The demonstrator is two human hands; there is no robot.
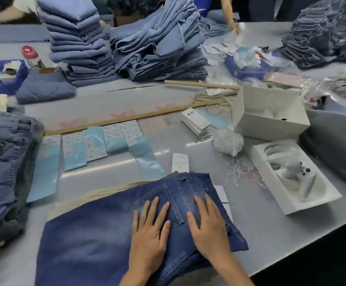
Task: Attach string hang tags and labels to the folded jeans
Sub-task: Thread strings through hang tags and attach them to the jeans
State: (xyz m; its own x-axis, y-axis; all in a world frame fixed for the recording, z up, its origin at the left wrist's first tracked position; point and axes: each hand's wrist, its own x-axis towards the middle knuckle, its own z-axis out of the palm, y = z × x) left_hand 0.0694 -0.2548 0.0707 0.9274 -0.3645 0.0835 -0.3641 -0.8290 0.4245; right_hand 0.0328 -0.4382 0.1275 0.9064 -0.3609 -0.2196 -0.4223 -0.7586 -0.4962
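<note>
While both hands lie flat on it, the dark blue folded jeans (110, 228) sit at the near edge of the grey table (271, 234), right in front of the person. Going left to right: a heap of washed jeans (5, 162) rests at the left edge, then rows of pale blue label sheets (89, 145) lie beyond the folded pair, well apart from either hand. The left hand (150, 230) presses with straight, spread fingers on the back pocket (159, 205); it holds nothing. The right hand (208, 226) lies just beside it, fingers also straight and spread, over the waistband end, gripping nothing. A white tag (180, 162) lies on the table just past the waistband, up and slightly left of the right hand, and a stack of hang tags (196, 124) sits farther off toward the white box (269, 112).

The jeans' long axis runs from near left up to far right, with the waistband at the far right end. I judge the right hand is nearer both the loose tag and the stack, so the reach would go forward from that side. The denim looks deep indigo with a faded patch, smooth and neatly folded; whether a tag is already attached cannot be told.
</note>
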